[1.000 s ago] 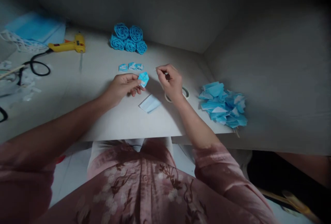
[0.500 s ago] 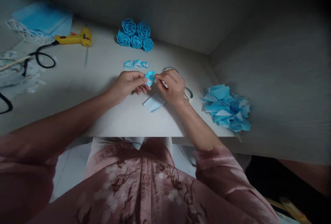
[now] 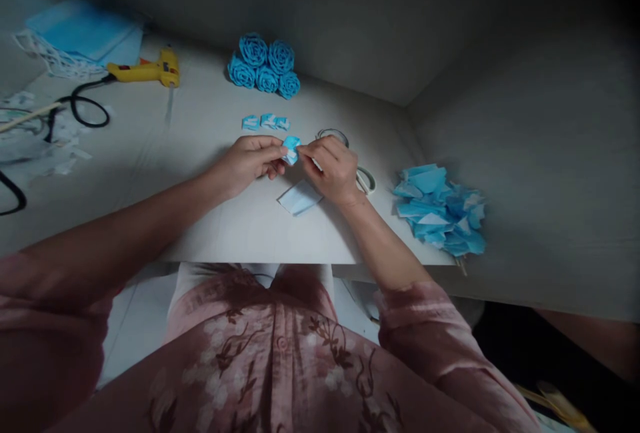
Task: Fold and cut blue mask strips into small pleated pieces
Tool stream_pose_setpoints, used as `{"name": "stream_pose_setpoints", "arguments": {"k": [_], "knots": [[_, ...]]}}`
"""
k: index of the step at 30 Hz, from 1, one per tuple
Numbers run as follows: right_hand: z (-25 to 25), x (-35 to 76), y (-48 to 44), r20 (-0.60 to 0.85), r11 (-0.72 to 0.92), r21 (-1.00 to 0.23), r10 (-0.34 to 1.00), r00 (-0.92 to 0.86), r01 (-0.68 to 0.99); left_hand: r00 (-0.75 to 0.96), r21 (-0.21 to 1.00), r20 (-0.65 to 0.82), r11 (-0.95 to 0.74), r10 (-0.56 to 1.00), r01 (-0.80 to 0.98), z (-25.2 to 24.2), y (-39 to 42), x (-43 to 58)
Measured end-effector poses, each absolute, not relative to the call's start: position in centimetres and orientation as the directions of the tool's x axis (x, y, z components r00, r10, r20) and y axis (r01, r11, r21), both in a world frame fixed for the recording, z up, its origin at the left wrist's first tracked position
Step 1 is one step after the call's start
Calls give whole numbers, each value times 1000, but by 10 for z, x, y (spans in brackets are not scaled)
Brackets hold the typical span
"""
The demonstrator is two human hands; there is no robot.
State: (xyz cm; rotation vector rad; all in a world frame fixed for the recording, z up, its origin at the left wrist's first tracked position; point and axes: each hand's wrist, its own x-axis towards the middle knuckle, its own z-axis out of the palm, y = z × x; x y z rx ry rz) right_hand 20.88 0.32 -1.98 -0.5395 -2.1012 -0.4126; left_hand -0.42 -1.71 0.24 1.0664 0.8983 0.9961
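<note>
My left hand (image 3: 247, 163) and my right hand (image 3: 331, 167) meet over the white table (image 3: 210, 219), both pinching a small folded blue piece (image 3: 291, 149) between their fingertips. A pale blue folded sheet (image 3: 299, 197) lies flat just below the hands. Three small folded blue pieces (image 3: 265, 122) sit in a row just beyond them. A ring of tape (image 3: 367, 179) lies beside my right wrist, partly hidden by the hand.
A cluster of blue paper roses (image 3: 265, 66) stands at the back. A yellow glue gun (image 3: 147, 71) with a black cord (image 3: 83, 111) lies at the back left, near blue sheets (image 3: 83, 29). A heap of blue cut pieces (image 3: 440, 209) sits at the right edge.
My right hand moved left from the tape ring and closed on the blue piece held in my left hand. The view shifted slightly.
</note>
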Motion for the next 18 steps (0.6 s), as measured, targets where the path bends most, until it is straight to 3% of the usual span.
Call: {"name": "stream_pose_setpoints", "arguments": {"k": [6,11,14,18], "knots": [[-20,212,3,810,861,46,265,-524,507,325,936,-130,224,937,-272,-2,-16,-5],[-18,217,4,739,891,-78,353,-574,447,309,920,-109,214,945,-329,-1,-15,-5],[-19,219,7,714,840,-308,514,-475,447,289,927,-98,193,952,-322,1,-14,-6],[-22,218,11,504,602,-713,797,-334,360,244,974,-69,118,967,-193,-1,-14,-6]]}}
